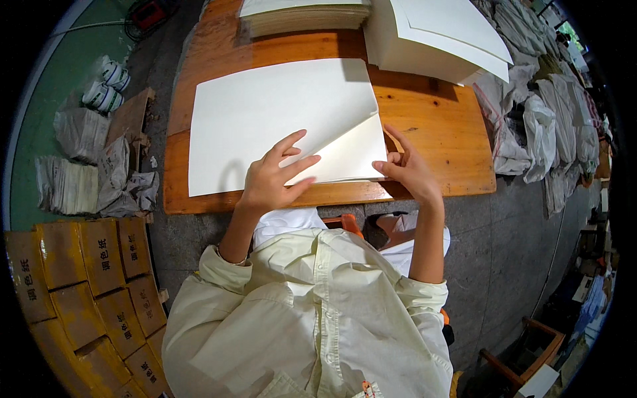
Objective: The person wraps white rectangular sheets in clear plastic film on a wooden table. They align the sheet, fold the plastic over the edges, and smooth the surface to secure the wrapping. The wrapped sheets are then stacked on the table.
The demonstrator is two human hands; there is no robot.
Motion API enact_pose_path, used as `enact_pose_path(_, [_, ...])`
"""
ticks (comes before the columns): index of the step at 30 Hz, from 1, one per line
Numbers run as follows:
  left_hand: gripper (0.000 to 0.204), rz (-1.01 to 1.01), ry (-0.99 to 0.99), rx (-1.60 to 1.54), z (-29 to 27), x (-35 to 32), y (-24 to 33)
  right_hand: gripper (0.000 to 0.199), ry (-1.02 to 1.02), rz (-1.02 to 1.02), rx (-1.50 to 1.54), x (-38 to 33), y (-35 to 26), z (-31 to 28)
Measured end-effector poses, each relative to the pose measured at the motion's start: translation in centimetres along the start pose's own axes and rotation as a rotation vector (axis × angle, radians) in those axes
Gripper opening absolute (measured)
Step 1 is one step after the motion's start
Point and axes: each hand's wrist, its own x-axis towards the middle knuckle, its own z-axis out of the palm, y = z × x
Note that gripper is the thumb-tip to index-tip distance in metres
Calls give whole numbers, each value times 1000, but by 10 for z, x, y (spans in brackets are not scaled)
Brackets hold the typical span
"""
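Observation:
A wide white paper sheet (272, 106) lies in front of me on a wooden table (434, 142), on top of at least one more sheet. Its near right part is turned up along a slanting line, baring a cream-white sheet (355, 152) beneath. My left hand (275, 174) is over the near edge, fingers spread, fingertips by the turned-up part; whether they touch it I cannot tell. At the right edge is my right hand (410, 171), its thumb against the lower sheet's corner and its index finger stretched away from me. Its other fingers are partly curled.
At the table's far side stand a paper stack (305, 20) and a taller pile of white sheets (434, 40). Brown cartons (106, 298) are stacked at lower left, with wrapped bundles (70, 182) beyond. Pale cloth-like sacks (544, 126) line the right; a wooden stool (531, 355) stands lower right.

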Motion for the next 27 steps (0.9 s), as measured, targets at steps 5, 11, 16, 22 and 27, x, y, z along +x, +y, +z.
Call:
enact_pose_path(5, [43,1,14,24,1,0,0,76,63,-2,-74,3,4,3])
enact_pose_path(11, [39,-57,36,-10,4,-4,-6,79,106,53,26,-3,-9,12])
enact_pose_path(16, [40,-49,117,-53,4,1,-3,84,-45,-7,53,-1,2,-5])
enact_pose_path(22, [37,-43,94,-90,4,2,-1,87,-44,-9,67,0,0,-2])
enact_pose_path(27, [37,-52,96,-96,5,0,-2,84,-22,28,35,-2,-5,0])
